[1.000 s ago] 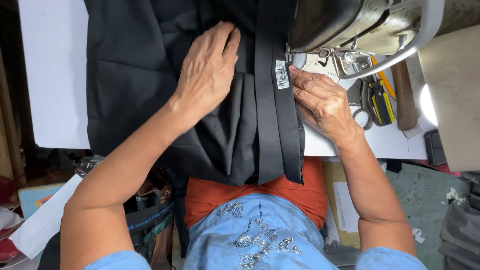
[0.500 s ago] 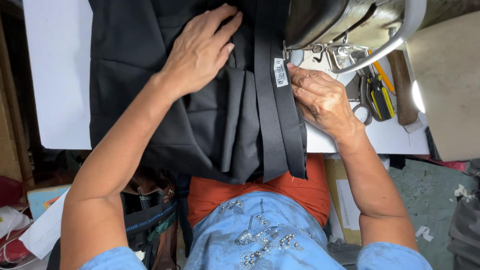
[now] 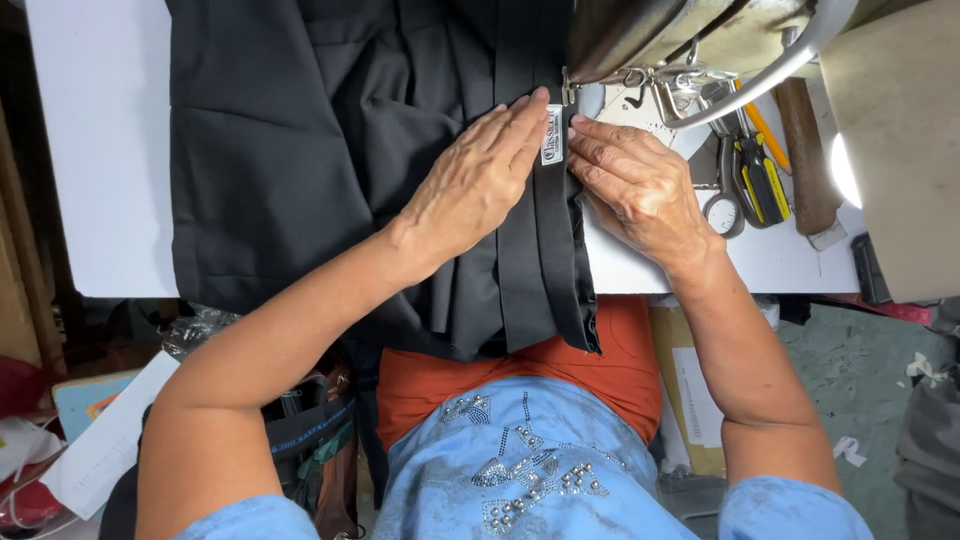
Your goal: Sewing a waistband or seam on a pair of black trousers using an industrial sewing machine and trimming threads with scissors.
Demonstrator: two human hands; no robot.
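Observation:
A black garment (image 3: 300, 170) lies spread over a white table (image 3: 100, 150), its waistband (image 3: 545, 260) running down toward me. A small white label (image 3: 553, 135) sits on the waistband just below the sewing machine head (image 3: 680, 35). My left hand (image 3: 480, 175) lies flat on the fabric, fingertips touching the label's left edge. My right hand (image 3: 640, 185) presses the waistband's right edge beside the label, fingers bent and apart. Neither hand grips anything.
To the right of the machine lie scissors (image 3: 722, 190), a yellow-handled tool (image 3: 765, 175) and a wooden-handled tool (image 3: 805, 160). A beige panel (image 3: 900, 140) stands at the far right. Paper and bags (image 3: 100, 440) clutter the floor at the lower left.
My left hand has slid right and down across the fabric until its fingertips reach the label. My right hand has stayed at the waistband edge. The view has shifted slightly.

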